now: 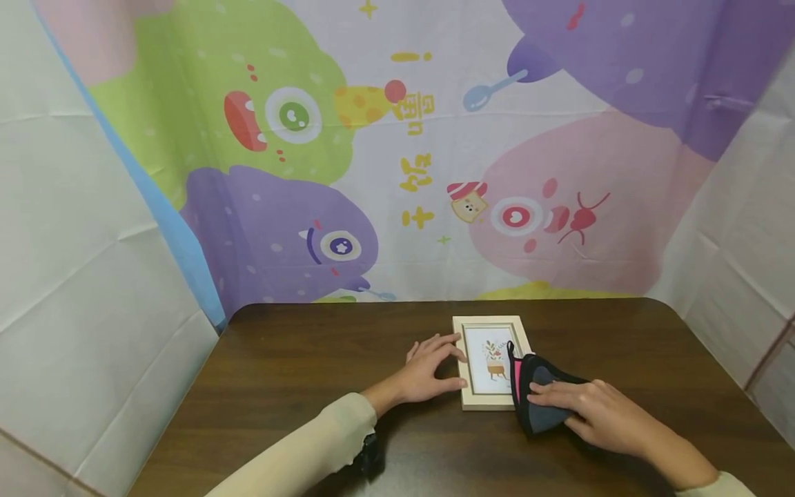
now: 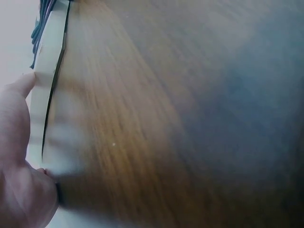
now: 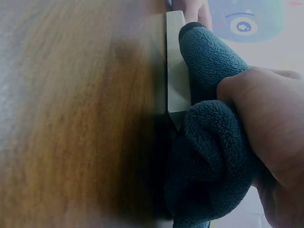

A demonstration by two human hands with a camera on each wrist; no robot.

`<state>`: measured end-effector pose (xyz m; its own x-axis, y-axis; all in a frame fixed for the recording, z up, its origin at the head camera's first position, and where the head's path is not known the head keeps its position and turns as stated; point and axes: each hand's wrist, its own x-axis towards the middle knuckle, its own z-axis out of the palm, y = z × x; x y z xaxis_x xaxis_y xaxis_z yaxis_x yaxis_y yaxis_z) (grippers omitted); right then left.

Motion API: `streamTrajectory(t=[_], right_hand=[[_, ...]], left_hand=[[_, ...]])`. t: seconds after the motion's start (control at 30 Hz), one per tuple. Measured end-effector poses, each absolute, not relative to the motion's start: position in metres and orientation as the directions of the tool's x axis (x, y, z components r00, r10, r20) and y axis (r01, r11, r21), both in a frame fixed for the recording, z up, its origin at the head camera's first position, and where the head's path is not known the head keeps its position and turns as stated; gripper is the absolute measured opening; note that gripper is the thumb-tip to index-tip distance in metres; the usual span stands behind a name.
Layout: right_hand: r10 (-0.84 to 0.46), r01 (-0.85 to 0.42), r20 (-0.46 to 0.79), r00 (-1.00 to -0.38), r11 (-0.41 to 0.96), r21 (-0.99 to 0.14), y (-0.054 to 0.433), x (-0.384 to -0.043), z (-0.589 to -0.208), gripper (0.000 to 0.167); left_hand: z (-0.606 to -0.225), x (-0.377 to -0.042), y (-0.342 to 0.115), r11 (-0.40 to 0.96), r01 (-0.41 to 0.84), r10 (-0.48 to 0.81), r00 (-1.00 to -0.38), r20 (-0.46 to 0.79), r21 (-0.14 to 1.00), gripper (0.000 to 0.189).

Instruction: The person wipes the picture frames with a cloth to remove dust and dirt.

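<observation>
Right of lower centre, steadying a picture frame (image 1: 486, 381) with spread left hand (image 1: 428, 371), gripping a fleecy cloth (image 1: 542, 418) in right hand (image 1: 597, 413), seemingly wiping midway, probably leaving some unfinished.

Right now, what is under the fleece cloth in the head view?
The fleece cloth covers the lower right of the picture frame and some tabletop. The frame's left side and most of its plant print show; the lower right corner cannot be seen in this view.
</observation>
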<state>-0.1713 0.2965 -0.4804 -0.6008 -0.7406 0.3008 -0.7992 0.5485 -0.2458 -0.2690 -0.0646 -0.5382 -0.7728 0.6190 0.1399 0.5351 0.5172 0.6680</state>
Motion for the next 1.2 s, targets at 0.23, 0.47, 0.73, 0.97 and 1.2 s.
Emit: streamTrajectory(t=[0.23,0.47,0.73,0.97,1.2], right_hand=[[-0.747,-0.812,0.321,-0.583,0.552,-0.191,0.295,-0.178,-0.479,0.068],[-0.735,-0.792,0.299,-0.609,0.584,-0.177,0.291,-0.189,-0.474,0.065],[-0.681,-0.709,0.197,-0.705,0.667,-0.229,0.283,-0.206,-0.470,0.056],[-0.642,-0.655,0.148,-0.752,0.705,-0.271,0.277,-0.226,-0.468,0.052],[-0.596,-0.606,0.130,-0.793,0.745,-0.280,0.275,-0.252,-0.469,0.052]], left_hand=[[-0.532,-0.267,-0.063,0.539,0.512,0.613,-0.783,0.106,0.669,0.038],[-0.520,-0.262,-0.063,0.556,0.503,0.620,-0.781,0.074,0.662,0.039],[-0.544,-0.273,-0.064,0.540,0.516,0.616,-0.781,0.106,0.666,0.038],[-0.546,-0.273,-0.066,0.537,0.510,0.616,-0.781,0.100,0.672,0.039],[-0.545,-0.274,-0.064,0.535,0.526,0.622,-0.775,0.114,0.661,0.039]])
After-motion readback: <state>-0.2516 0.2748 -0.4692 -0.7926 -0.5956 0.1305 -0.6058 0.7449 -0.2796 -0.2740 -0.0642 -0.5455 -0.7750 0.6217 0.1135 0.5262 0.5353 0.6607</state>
